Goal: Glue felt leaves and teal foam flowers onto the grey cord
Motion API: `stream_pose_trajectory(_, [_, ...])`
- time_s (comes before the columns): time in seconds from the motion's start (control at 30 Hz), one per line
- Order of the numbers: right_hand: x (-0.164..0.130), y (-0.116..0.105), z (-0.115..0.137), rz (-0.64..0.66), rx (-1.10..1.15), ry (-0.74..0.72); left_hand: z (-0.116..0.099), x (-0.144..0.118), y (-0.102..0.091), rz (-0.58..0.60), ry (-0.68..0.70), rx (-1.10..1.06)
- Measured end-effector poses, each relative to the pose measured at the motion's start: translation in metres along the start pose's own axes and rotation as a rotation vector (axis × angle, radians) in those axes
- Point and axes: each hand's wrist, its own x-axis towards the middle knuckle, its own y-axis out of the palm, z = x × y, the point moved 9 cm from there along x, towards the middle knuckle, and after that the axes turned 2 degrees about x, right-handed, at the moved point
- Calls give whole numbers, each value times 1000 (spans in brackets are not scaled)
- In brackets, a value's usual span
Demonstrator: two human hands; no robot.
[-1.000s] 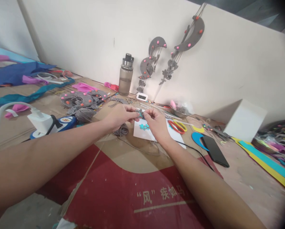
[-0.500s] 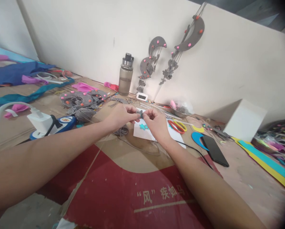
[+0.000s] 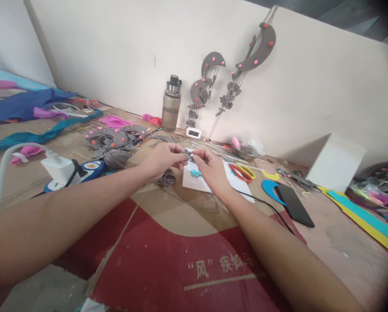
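Nearest, red-and-tan cardboard point(image 3: 142, 268) spreads broadly toward the hands, its torn left edge beside the floor point(image 3: 47, 288). Farther right lies a dark phone point(image 3: 296, 207), a blue crescent point(image 3: 270, 190) at its left edge. White paper point(image 3: 197, 184) bears a teal flower point(image 3: 195, 173); a grey yarn coil point(image 3: 165, 178) sits left. Over the paper's far part, the left hand point(image 3: 166, 158) and right hand point(image 3: 211, 168) pinch a small grey-and-teal piece point(image 3: 189, 154) between nearly closed fingertips. Beyond, a bottle point(image 3: 171, 108) stands before the upright white panel point(image 3: 116, 56).
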Motion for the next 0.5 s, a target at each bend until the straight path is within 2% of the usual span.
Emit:
stream_pose_trajectory(0.27, [-3, -4, 8, -45, -127, -47, -6, -7, 10, 63, -17, 16])
stream_pose_trajectory(0.5, [-9, 3, 21, -24, -212, -122, -7, -8, 11, 71, -30, 60])
